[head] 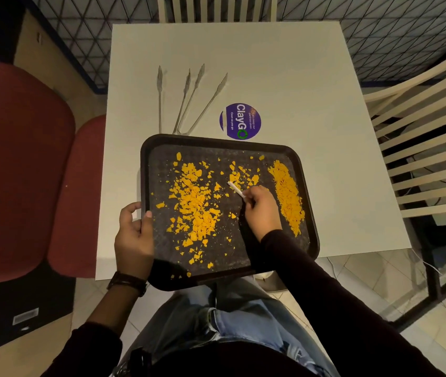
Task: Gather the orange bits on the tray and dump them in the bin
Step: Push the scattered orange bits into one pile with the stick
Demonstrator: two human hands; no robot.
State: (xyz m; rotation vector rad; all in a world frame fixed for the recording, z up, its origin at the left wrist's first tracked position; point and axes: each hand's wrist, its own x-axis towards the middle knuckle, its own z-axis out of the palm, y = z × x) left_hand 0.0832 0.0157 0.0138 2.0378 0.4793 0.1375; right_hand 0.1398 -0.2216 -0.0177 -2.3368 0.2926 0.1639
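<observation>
The orange bits (197,210) lie scattered over the floor of the black tray (216,140). There is a broad patch toward the tray's left, a thin scatter in its middle, and a denser ridge (287,197) banked along its right side. They look like thin, dry, brittle flakes, nearly weightless, so sweeping should suit them better than pinching, and a hasty tilt of the tray would likely spill them.

Over the tray's middle, the right hand (260,210) has its grip closed round a small white stick (235,188), perhaps a scraper; the view is too coarse to say. The left hand (133,235) grips the tray's left rim, thumb over the edge. The tray looks stiff and is best carried by both side rims.

It overhangs the near edge of the white worktop (270,63). Beyond the tray's far rim lie metal tongs (189,102) and a purple ClayGo sticker (239,121). No bin shows.
</observation>
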